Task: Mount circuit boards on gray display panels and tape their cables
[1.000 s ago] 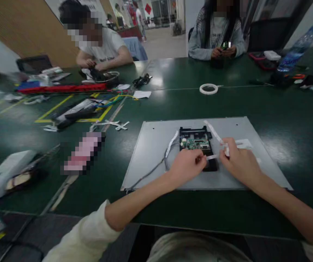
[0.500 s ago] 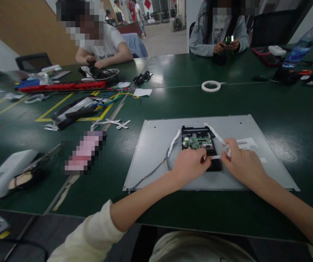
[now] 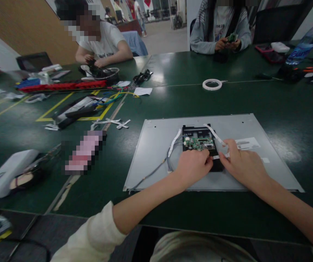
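Two-handed, grasps a short white strip (image 3: 216,157) right of the frame's centre, over a black bracket (image 3: 218,166) on a grey panel (image 3: 153,145); pinches one end with left hand (image 3: 195,165), the other with right hand (image 3: 243,165).

Bottle (image 3: 309,39) label (image 3: 297,54) is showing "Gan", remaining letters blurring. Right-side person's shirt (image 3: 221,22) is reading "THE", rest unclear. Metal panel's (image 3: 156,149) white sticker (image 3: 248,143) is carrying illegible print.

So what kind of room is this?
It looks like a workshop or office workroom, though I can't be certain. The long green table has cables on it, a circuit board sits on a metal panel, and office chairs stand around.
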A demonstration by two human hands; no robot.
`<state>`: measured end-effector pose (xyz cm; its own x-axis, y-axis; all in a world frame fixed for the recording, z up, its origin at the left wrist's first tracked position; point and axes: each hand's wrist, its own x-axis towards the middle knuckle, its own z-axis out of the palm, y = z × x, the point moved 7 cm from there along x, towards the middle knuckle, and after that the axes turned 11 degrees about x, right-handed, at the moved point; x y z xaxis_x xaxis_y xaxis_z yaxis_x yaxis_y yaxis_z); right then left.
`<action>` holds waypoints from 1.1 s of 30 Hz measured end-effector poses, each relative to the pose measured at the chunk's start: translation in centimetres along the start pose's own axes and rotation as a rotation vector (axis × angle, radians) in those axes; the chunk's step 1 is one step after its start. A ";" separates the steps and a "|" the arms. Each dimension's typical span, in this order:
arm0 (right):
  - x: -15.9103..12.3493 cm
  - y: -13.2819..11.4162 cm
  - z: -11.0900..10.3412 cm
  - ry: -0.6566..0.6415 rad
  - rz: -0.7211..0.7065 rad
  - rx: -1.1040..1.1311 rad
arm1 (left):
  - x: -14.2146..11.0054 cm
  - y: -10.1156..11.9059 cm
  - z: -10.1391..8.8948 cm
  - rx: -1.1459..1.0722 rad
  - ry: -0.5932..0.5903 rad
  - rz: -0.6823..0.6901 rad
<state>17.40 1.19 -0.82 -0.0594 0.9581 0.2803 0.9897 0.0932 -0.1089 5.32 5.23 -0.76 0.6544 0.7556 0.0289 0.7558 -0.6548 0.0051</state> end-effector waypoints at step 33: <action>1.5 4.8 -0.9 -0.038 0.344 0.715 | -0.8 -1.5 -0.4 0.133 -0.066 0.010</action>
<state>22.13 2.85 -0.04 0.2176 0.9721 0.0880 0.6303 -0.0711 -0.7730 3.64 5.63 -0.42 0.6588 0.7513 -0.0375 0.7426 -0.6575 -0.1271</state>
